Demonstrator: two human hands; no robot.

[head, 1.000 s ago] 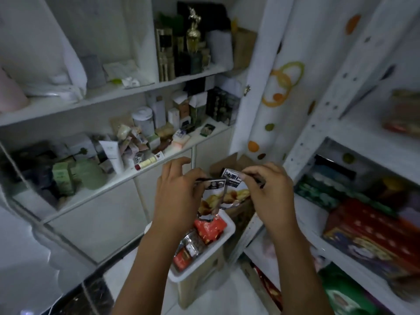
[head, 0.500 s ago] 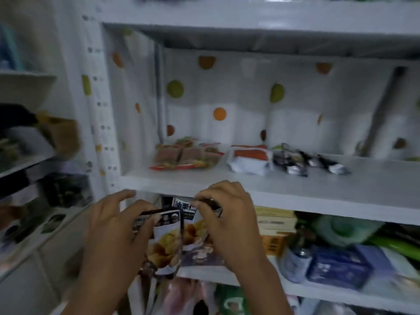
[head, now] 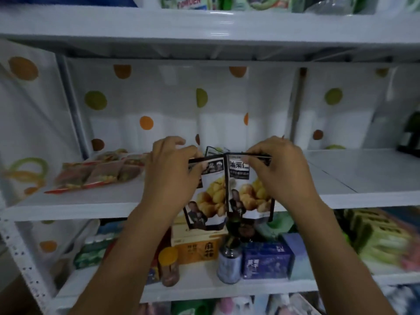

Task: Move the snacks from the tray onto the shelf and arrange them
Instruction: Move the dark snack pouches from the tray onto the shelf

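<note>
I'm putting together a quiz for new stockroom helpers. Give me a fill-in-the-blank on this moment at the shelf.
The left hand pinches the left packet and the right hand the right packet, each by its ___ edge.
The red-edged packets lie on the shelf to the ___ of both hands.
On the lower shelf, the can stands between the orange box and a ___ box.
Missing words: top; left; blue.

1. At 12 o'clock, top edge: package [head: 189,2] reads "POWDER" in red capitals; the rest is cut off.
2. Centre: snack pouch [head: 247,196] reads "油栗仁", white on a black band.
3. At its 9 o'clock: neighbouring pouch [head: 211,201], print blurred, unreadable.
4. At 6 o'clock: orange box [head: 197,248] and blue box [head: 266,260], characters not legible.
</note>
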